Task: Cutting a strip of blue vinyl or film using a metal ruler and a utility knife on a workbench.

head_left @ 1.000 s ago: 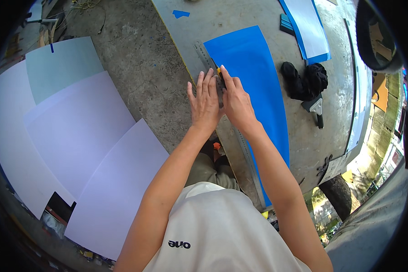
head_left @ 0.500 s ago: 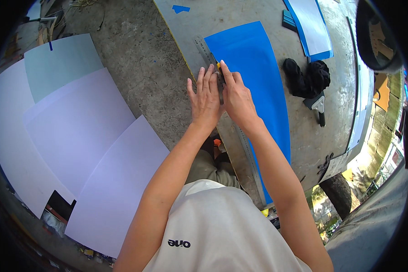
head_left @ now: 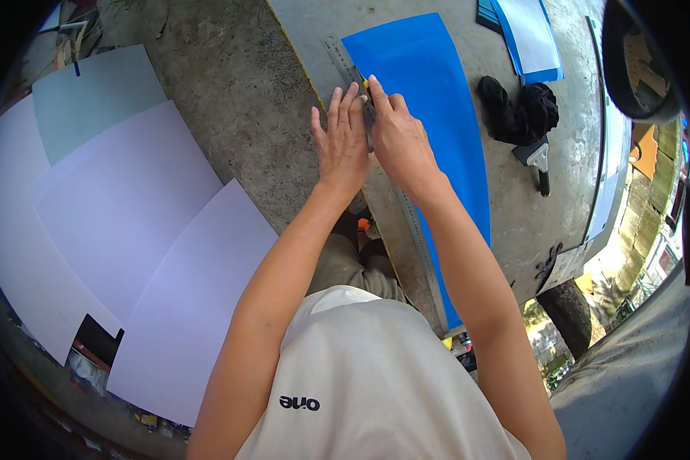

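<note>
A long blue sheet (head_left: 429,84) lies on the worktable, with a metal ruler (head_left: 424,257) along its left edge. My left hand (head_left: 343,146) rests flat on the ruler, its fingers stretched out and somewhat apart. Close beside it, my right hand (head_left: 403,146) is closed around a utility knife (head_left: 366,84), of which only a little yellow shows. The knife's front end is at the ruler's edge, over the sheet's left border. My right index finger stretches forward along the tool. The blade itself is too small to make out.
On the grey worktable (head_left: 517,222), a black cloth bundle (head_left: 537,123) and a scraper (head_left: 540,159) lie right of the sheet. White-and-blue sheets (head_left: 530,38) are farther back. Large pale panels (head_left: 123,184) stand left, across the concrete floor (head_left: 230,107).
The whole view has shifted, so the table and panels appear higher in the picture. Both hands keep nearly the same place on the ruler and knife.
</note>
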A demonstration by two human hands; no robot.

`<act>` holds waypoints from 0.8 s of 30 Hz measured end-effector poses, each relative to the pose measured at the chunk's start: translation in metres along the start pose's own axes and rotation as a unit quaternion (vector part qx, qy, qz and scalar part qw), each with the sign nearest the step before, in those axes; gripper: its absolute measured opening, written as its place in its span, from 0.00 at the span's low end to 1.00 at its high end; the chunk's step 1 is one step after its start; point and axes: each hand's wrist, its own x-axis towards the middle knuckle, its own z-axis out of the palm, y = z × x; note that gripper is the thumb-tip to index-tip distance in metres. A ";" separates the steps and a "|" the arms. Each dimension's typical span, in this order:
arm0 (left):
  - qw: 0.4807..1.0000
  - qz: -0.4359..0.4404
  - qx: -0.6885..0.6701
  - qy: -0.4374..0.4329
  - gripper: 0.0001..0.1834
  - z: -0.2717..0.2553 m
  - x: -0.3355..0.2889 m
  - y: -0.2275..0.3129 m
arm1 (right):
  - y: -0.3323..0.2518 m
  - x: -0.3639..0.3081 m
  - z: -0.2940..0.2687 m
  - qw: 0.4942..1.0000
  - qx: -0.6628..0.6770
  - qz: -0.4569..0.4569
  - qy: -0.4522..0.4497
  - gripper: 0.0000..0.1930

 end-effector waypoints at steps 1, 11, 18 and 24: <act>1.000 -0.002 -0.004 -0.005 0.44 0.002 -0.001 -0.001 | 0.003 -0.004 0.002 1.000 -0.003 -0.001 0.000 0.32; 1.000 0.009 0.015 -0.006 0.59 0.005 -0.003 -0.008 | 0.025 -0.064 0.007 0.998 0.005 0.043 -0.036 0.31; 0.999 0.015 0.047 0.005 0.62 0.009 0.001 -0.011 | 0.040 -0.102 0.010 0.998 -0.005 0.045 -0.044 0.32; 0.998 0.019 0.064 0.001 0.61 0.011 0.000 -0.012 | 0.051 -0.127 0.013 0.998 -0.007 0.046 -0.048 0.33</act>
